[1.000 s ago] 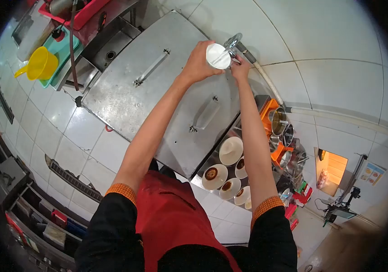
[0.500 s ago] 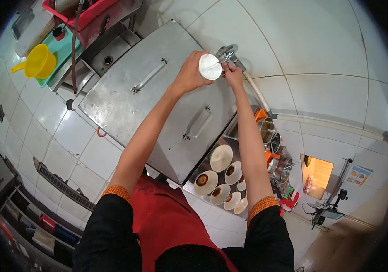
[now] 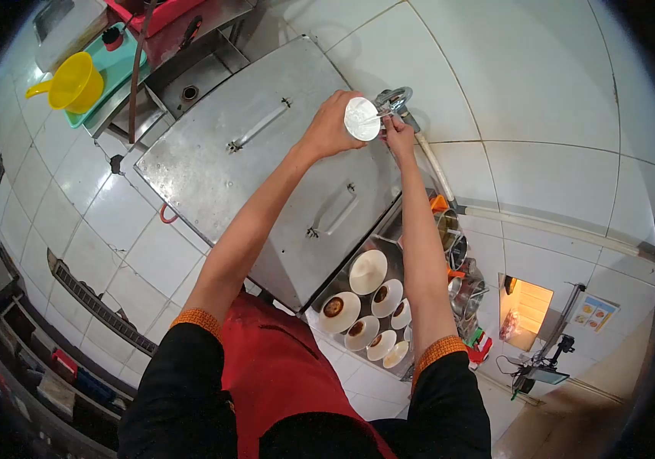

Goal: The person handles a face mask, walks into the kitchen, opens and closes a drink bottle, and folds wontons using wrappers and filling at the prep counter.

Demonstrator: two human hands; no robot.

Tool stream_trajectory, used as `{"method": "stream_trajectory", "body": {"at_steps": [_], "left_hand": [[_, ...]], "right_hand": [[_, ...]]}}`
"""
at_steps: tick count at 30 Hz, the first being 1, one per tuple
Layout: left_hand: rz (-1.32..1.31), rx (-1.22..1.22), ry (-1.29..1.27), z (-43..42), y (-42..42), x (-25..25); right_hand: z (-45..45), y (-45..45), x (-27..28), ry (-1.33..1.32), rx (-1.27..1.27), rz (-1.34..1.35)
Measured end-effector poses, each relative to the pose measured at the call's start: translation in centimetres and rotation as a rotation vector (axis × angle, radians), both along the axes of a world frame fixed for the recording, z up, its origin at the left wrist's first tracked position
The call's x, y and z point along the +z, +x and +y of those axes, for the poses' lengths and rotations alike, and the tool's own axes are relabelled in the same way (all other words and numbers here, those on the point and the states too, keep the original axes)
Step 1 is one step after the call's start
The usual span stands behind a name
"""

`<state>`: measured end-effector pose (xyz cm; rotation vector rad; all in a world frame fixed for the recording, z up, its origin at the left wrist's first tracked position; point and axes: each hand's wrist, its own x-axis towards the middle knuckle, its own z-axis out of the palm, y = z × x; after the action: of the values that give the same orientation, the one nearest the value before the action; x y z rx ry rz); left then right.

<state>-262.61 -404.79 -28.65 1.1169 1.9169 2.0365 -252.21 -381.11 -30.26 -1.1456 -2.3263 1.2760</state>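
Cup (image 3: 362, 119) under the faucet (image 3: 396, 99)

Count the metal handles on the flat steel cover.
2: one silver bar handle outside the bare left forearm, a second silver handle between it and the right forearm. Arms may hide more.

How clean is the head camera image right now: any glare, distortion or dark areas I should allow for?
Head view: black, curved edges; wide-angle bending of the white wall tiles; glare on the flat steel cover; orange-lit opening much brighter than its surroundings; lower left dim.
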Motion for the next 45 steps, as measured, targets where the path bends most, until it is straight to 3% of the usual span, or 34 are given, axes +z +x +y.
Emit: {"method": "stream_trajectory", "body": {"at_steps": [4, 6, 9, 13, 15, 16, 17, 19, 21, 25, 27, 29, 31, 33, 37, 39, 43, 45], "left_hand": [[0.008, -0.004, 0.010, 0.3, 0.3, -0.1], [0.044, 0.016, 0.009, 0.3, 0.5, 0.0], [0.022, -0.002, -0.025, 0.1, 0.8, 0.3], [0.038, -0.003, -0.028, 0.2, 1.3, 0.8], [0.046, 0.021, -0.044, 0.1, 1.5, 0.8], [0.056, -0.003, -0.048, 0.1, 1.7, 0.7], [0.071, 0.016, -0.049, -0.1, 1.8, 0.5], [0.098, 0.005, -0.052, -0.4, 2.0, 0.0], [0.121, 0.027, -0.064, -0.8, 2.2, -0.5], [0.160, 0.040, -0.109, -2.6, 3.8, 0.1], [0.207, 0.022, -0.186, -3.8, 5.0, 0.5], [0.193, -0.027, -0.175, -4.9, 6.1, -0.4], [0.250, -0.063, -0.212, -6.2, 7.8, -0.5], [0.275, -0.067, -0.248, -7.7, 10.9, 0.8], [0.229, -0.166, -0.306, -10.4, 17.9, 1.3], [0.242, -0.177, -0.345, -12.0, 22.1, 1.7], [0.355, -0.221, -0.467, -14.9, 32.3, 3.5], [0.341, -0.298, -0.433, -16.1, 37.6, 2.8]], "right_hand": [[0.0, -0.2, 0.7, 0.016, -0.011, -0.069], [0.2, -0.6, 1.1, -0.134, -0.150, -0.122], [0.7, -1.0, 0.7, -0.158, -0.143, -0.150], [0.5, -0.4, 0.8, -0.246, -0.123, -0.066], [-0.6, 0.6, 1.3, -0.435, -0.169, 0.105], [-1.0, 1.5, 1.8, -0.443, -0.206, 0.052], [-1.9, 3.0, 1.9, -0.448, -0.230, 0.066], [-3.8, 6.7, 1.9, -0.263, -0.043, 0.034], [-7.7, 11.8, 2.5, -0.261, 0.097, 0.101], [-16.9, 25.4, 0.3, -0.626, 0.441, 0.162], [-22.1, 32.0, 0.2, -0.629, 0.532, -0.042], [-27.5, 37.4, 2.3, -0.720, 0.545, -0.049], [-32.1, 42.4, 3.7, -0.575, 0.615, -0.091], [-36.1, 47.1, 3.9, -0.703, 0.490, -0.163], [-41.1, 55.5, 4.5, -0.579, 0.212, -0.090], [-43.9, 60.8, 1.2, -0.470, 0.021, 0.000], [-48.1, 70.2, 0.5, -0.507, -0.321, 0.011], [-50.7, 75.5, 0.0, -0.499, -0.481, -0.217]]}}
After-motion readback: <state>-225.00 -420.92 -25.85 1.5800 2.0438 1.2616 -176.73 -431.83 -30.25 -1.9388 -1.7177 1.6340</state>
